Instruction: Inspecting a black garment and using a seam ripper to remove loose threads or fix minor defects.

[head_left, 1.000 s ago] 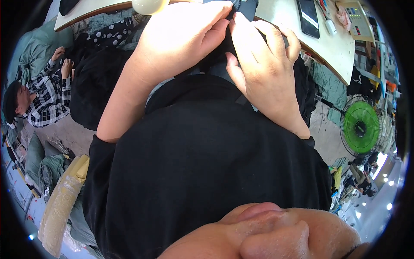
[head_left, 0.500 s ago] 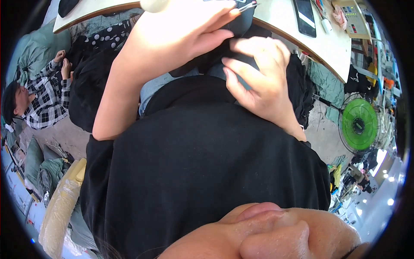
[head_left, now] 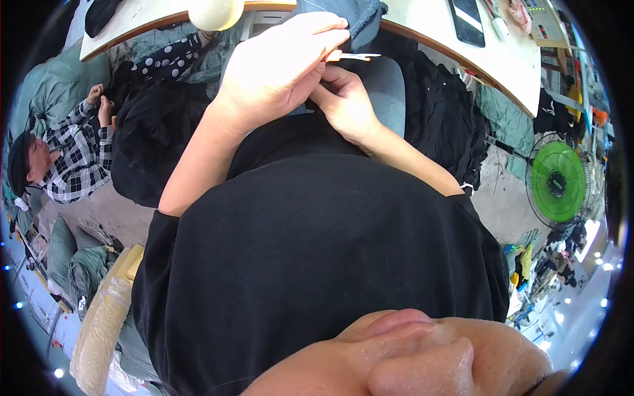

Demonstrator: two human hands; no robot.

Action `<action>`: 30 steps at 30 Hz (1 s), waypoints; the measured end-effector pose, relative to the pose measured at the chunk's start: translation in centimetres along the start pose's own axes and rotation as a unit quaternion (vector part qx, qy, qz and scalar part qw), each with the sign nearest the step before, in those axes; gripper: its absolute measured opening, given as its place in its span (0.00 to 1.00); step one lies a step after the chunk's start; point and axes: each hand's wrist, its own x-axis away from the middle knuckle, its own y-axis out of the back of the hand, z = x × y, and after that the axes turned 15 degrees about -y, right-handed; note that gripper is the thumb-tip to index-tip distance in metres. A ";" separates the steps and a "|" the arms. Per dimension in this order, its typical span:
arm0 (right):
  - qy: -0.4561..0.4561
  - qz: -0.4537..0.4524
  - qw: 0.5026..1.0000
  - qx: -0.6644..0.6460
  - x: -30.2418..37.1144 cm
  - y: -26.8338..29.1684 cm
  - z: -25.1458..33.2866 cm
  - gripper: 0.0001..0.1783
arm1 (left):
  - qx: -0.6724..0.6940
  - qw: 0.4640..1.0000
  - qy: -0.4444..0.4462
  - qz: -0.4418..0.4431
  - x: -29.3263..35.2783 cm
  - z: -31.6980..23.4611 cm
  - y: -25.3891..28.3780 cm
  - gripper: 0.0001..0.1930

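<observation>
My left hand (head_left: pixel 281 72) is closed, with a small pointed tool (head_left: pixel 356 57) sticking out past its fingers. The tool is slim, with an orange part and a pale metal tip; its exact kind is unclear. Close against it, my right hand (head_left: pixel 350 109) has thumb and fingers pinched together, and whatever lies between them is hidden. Just beyond the fingers, blue denim cloth (head_left: pixel 364 25) with a frayed edge hangs by the table.
A pale table (head_left: pixel 512 69) carries a black phone (head_left: pixel 467 21) and a control box (head_left: pixel 545 20). A green fan (head_left: pixel 557 181) stands at right. Dark cloth heaps (head_left: pixel 155 125) lie at left, near another person in a checked shirt (head_left: pixel 76 162). A plastic-wrapped roll (head_left: pixel 102 323) is at lower left.
My right hand has moved left and up to meet my left hand, its spread fingers closing into a pinch. My left hand has come down slightly, bringing the pointed tool nearer me.
</observation>
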 end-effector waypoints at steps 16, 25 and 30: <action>0.194 0.090 0.951 0.222 8.1 4.9 8.6 0.04 | 0.326 0.941 0.084 0.015 -2.5 -3.9 1.4 0.18; 0.121 0.039 0.976 0.177 6.8 4.7 10.2 0.08 | 0.443 0.858 0.224 -0.132 -1.0 -4.2 4.1 0.03; 0.145 -0.070 0.972 0.169 4.9 4.0 6.4 0.07 | 0.572 0.680 0.366 -0.276 1.9 -4.1 5.9 0.06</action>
